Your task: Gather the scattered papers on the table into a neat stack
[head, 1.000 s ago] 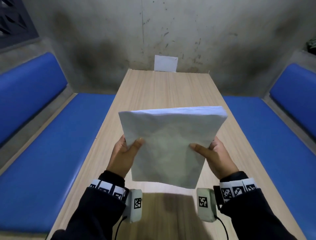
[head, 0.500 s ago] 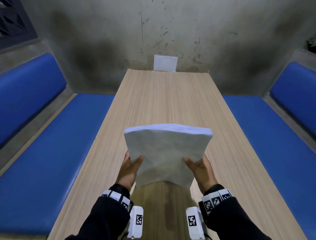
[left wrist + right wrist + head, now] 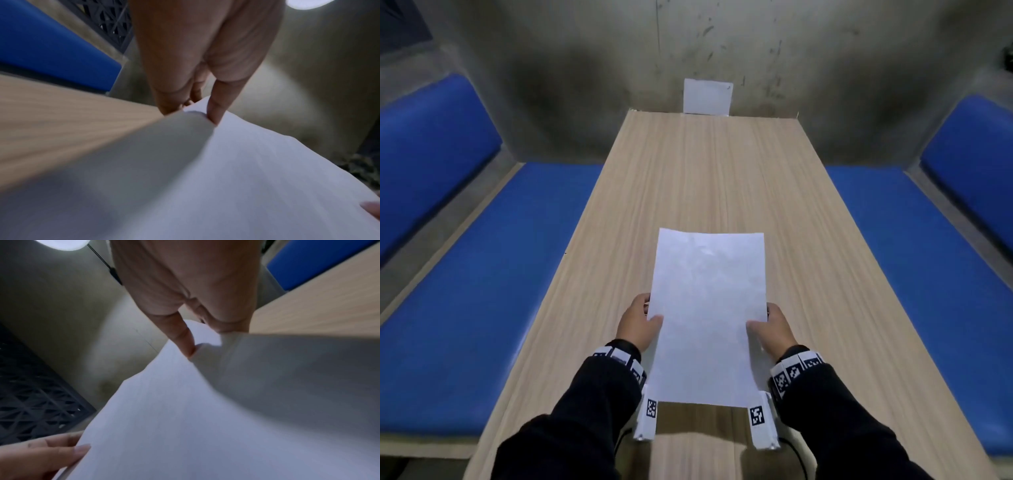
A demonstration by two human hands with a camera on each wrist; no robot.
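Your left hand (image 3: 636, 325) and right hand (image 3: 770, 329) pinch the paper stack (image 3: 709, 315) by its side edges, thumbs on top, at 6 o'clock over the wooden worktop (image 3: 705, 178).

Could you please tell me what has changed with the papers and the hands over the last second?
The stack of papers went from upright, held edge-down above the table, to tipped flat and low near the table's near end. Both hands came down with it. The left hand and right hand still grip its side edges; the white sheet on the far wall is unchanged.
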